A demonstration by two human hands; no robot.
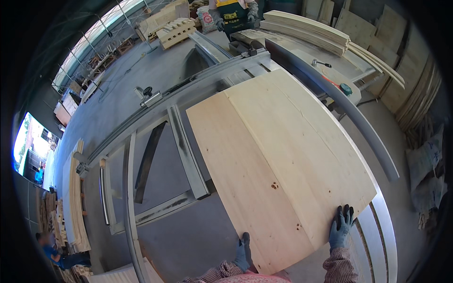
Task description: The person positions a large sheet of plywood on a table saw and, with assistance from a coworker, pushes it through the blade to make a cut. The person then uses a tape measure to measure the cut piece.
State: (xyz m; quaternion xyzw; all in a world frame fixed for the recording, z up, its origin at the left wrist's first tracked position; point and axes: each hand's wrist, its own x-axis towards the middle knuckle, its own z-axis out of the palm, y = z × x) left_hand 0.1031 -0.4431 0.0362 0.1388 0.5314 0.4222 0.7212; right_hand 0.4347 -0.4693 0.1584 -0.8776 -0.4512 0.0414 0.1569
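A large pale wooden panel [283, 160], with knots and lengthwise joint lines, lies on the metal bed of a sliding table saw [377, 236]. Both my hands wear grey-blue gloves with black fingertips. At the panel's near left corner my left hand [242, 253] grips the edge, its fingers close together and partly hidden. Near the right corner my right hand [340, 227] rests on the top face, fingers stretched out and slightly apart. The panel's far end reaches the metal crossbar.
A metal outrigger frame [184, 155] extends left, carrying a clamp stop [150, 97]. Along the right runs a curved grey rail [349, 104]. Beyond it, long boards [306, 30] are stacked. A co-worker [236, 16] stands at the far end; another person [54, 254] is at lower left.
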